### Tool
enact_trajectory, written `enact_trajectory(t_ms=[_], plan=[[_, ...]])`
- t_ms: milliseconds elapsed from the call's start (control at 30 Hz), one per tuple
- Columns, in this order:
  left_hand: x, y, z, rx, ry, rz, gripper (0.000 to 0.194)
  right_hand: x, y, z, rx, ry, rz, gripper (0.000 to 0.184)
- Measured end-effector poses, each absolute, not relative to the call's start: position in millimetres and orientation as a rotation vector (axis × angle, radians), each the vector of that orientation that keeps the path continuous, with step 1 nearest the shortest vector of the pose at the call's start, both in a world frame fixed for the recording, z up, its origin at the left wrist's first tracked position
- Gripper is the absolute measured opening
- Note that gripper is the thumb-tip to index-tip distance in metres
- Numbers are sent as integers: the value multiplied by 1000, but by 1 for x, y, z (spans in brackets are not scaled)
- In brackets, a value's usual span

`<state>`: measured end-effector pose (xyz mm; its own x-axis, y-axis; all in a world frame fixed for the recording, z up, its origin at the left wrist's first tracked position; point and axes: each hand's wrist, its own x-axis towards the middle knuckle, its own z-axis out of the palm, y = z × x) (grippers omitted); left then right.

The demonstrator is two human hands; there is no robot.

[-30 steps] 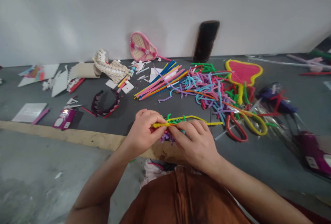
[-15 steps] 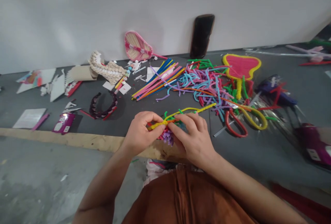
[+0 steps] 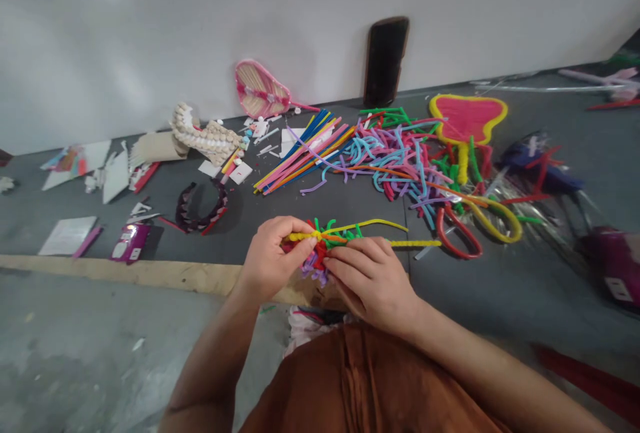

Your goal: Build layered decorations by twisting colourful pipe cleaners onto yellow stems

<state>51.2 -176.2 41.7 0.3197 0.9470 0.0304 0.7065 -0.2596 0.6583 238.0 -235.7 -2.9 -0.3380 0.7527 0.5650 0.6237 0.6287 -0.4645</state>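
- Right here at six o'clock, the left hand pinches the yellow twisted end of a fuzzy bundle, held at the table's near edge!
- The right hand, just beside it, curls over the bundle's other side; whether its thumb closes underneath, I can't tell.
- Three o'clock from the bundle: a red loop.
- Ten o'clock, a dark headband.
- One o'clock, a tangled heap of fuzzy stems; straight stems fan out at eleven.
- Farthest, a dark phone leans against the wall, past twelve.
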Motion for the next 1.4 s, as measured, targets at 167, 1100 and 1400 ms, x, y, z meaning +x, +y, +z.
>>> enact_trajectory(t_ms=[167,1100,1400], plan=[[52,-178,43,2140,1395,599,11,234,-232,2,-1159,-1972,305,18],[64,-200,26,2331,1520,734,10,235,-220,9,-1250,-1976,326,10],[60,-203,31,2281,1462,616,17,242,-209,10,-1251,-1983,456,13]])
